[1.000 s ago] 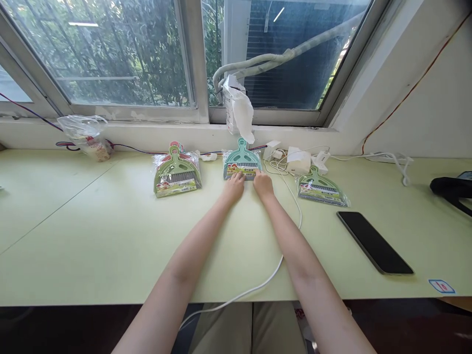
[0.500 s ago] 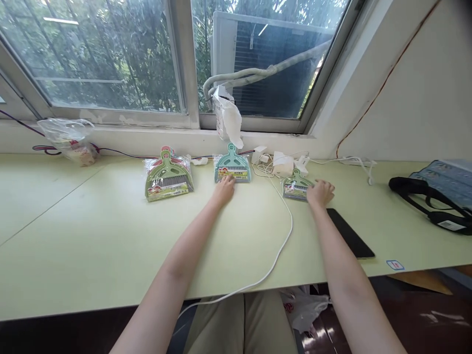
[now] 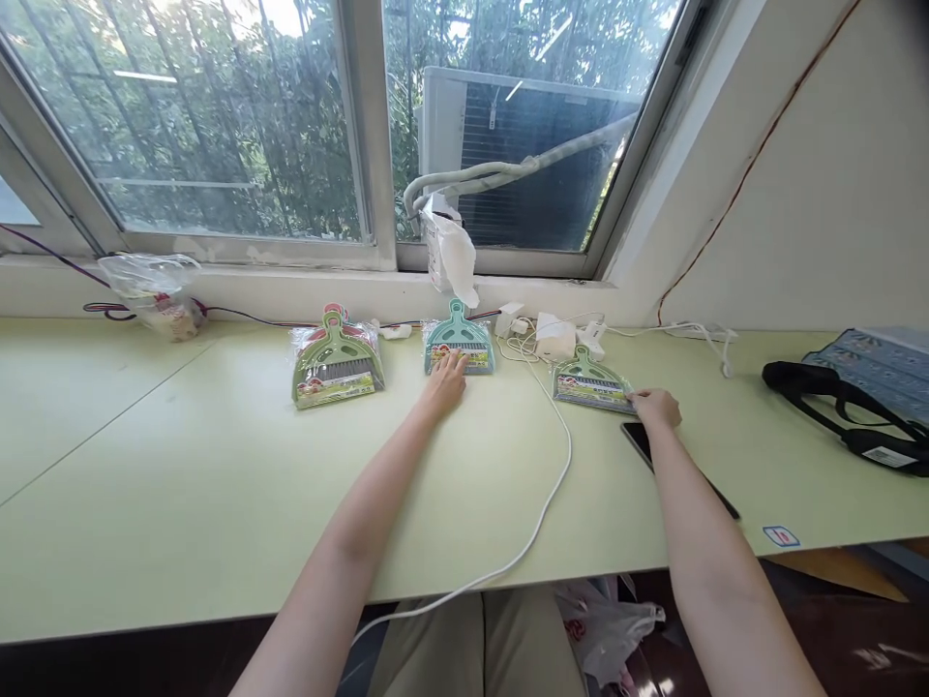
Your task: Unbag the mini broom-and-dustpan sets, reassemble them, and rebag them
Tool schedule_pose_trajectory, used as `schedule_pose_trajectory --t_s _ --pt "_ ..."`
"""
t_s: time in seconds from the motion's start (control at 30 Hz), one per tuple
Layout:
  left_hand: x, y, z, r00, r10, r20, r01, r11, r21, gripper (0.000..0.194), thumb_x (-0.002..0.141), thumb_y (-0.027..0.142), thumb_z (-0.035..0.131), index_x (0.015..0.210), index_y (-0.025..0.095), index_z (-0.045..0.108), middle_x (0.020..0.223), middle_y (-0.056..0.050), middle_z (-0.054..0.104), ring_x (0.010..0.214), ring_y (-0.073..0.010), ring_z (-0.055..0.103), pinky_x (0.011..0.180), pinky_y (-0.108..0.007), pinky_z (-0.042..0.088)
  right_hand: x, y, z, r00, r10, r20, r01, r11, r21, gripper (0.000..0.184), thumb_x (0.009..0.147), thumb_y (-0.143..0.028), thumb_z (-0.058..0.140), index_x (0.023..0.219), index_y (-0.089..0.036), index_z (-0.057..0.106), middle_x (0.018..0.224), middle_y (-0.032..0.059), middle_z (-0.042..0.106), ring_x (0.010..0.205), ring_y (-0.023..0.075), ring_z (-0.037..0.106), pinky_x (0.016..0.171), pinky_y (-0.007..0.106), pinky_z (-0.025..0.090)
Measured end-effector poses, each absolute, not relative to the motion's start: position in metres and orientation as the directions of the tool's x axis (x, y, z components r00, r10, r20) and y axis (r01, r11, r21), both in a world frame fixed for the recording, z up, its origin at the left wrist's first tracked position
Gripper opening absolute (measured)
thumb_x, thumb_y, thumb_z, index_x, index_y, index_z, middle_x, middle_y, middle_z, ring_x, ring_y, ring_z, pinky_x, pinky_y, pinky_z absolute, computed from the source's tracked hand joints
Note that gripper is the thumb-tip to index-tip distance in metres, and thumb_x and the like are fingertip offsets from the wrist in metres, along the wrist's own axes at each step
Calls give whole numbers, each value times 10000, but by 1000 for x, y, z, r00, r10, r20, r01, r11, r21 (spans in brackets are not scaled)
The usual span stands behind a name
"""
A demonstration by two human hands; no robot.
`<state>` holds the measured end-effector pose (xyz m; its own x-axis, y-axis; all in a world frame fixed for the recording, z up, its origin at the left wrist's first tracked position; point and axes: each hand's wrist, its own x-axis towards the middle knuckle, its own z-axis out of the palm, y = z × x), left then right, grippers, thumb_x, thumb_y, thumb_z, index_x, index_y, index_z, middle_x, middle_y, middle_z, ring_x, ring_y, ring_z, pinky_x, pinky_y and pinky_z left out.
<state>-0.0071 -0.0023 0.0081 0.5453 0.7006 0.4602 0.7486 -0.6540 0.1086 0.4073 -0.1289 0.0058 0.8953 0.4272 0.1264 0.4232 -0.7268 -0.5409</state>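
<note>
Three dustpan and brush sets in clear plastic wrap lie in a row along the far side of the table. My left hand [image 3: 445, 385] rests with its fingers stretched flat on the lower edge of the teal dustpan set [image 3: 459, 335] in the middle. On the right, a light green dustpan set [image 3: 586, 369] lies slightly askew, and my right hand [image 3: 656, 407] pinches its lower right corner. At the left sits an olive green dustpan set [image 3: 338, 360] with a pink one partly hidden beneath it; neither hand touches these.
A black phone-like slab [image 3: 639, 440] lies partly under my right forearm. A white cable [image 3: 555, 489] runs across the pale green table [image 3: 181, 503]. Chargers [image 3: 555, 337], a plastic bag [image 3: 160, 298] and a tissue pack [image 3: 451, 254] line the window side; a black strap [image 3: 846, 411] is far right.
My right hand has shifted right and grips the light green dustpan set's corner; that set now lies more fully in view and turned. My left hand stays on the teal set. The view has tilted upward.
</note>
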Motion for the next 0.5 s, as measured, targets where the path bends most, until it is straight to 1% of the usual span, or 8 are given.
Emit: schedule_pose_trajectory --t_s 0.07,0.17,0.23,0.33,0.43,0.5 --pt "-7 -3 9 548 700 458 745 -657 115 552 892 184 383 1442 162 357 1535 -124 321 1378 -265 344 1116 -405 311 406 -131 10 912 376 163 391 -677 -623 237 768 -267 646 956 -151 733 1028 190 696 995 332 638 829 419 483" --pt "-7 -3 9 548 706 448 741 -658 132 546 897 194 383 1441 180 349 1540 -116 316 1388 -256 332 1122 -411 304 408 -138 21 901 281 331 434 -561 -705 245 812 -188 569 1007 -109 693 1019 220 691 993 315 639 859 406 465" --pt "-7 -4 11 546 709 446 738 -659 144 544 900 201 385 1442 190 341 1542 -112 312 1397 -254 318 1122 -416 304 409 -144 33 872 221 437 488 -484 -727 213 818 -165 569 998 -119 674 998 231 688 978 298 636 871 394 452" --pt "-6 -5 12 543 698 466 726 -670 157 526 905 205 391 1430 195 355 1535 -114 324 1395 -250 318 1117 -417 308 406 -151 57 821 165 547 566 -363 -740 132 833 -194 584 943 -169 651 943 209 687 929 264 632 870 375 446" --pt "-6 -6 14 536 679 502 704 -688 177 478 921 212 379 1398 205 393 1516 -100 356 1375 -233 343 1110 -398 314 389 -148 80 809 116 576 587 -222 -779 153 878 -257 523 951 -159 615 973 197 670 918 236 630 875 354 453" --pt "-7 -7 16 505 678 534 694 -687 214 431 945 233 347 1367 209 428 1492 -82 392 1360 -214 364 1109 -376 315 366 -136 90 842 81 533 539 -124 -833 215 907 -296 470 972 -131 591 1020 198 649 944 220 622 865 337 466"
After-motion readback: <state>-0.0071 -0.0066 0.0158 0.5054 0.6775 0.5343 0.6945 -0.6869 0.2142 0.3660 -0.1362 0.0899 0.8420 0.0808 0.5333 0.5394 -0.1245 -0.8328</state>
